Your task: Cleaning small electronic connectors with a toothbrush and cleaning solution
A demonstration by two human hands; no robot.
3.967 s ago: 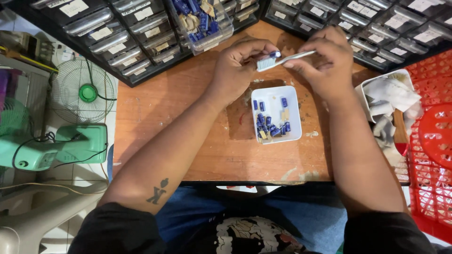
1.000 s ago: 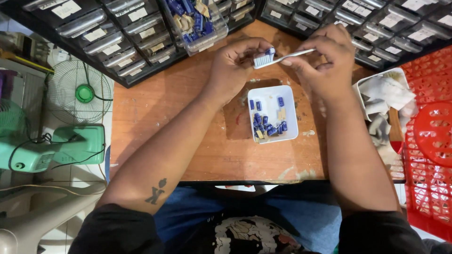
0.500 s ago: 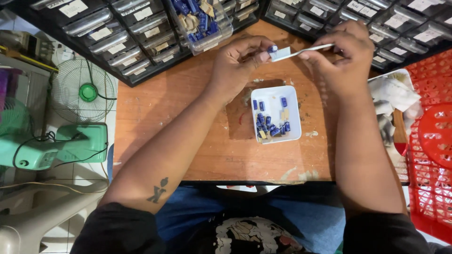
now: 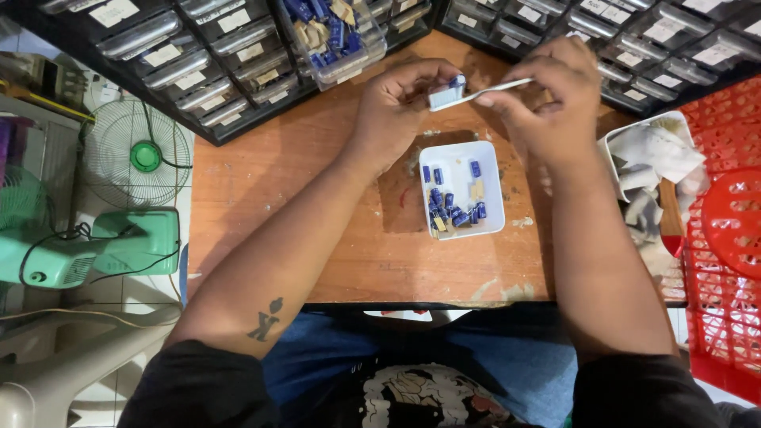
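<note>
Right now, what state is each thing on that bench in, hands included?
left hand: closed on one end of the white strip
right hand: pinching the strip's other end
white strip: held above the table, a blue part at its left end
white tray: on the table, holding loose blue parts
clear drawer: pulled out, full of blue and tan parts
green fan: lying on the floor

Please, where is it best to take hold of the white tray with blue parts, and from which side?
Probably grip the white tray by its bare near-right rim, coming from above on the right: it lies flat on the table, and the blue parts crowd the near-left corner.
</note>
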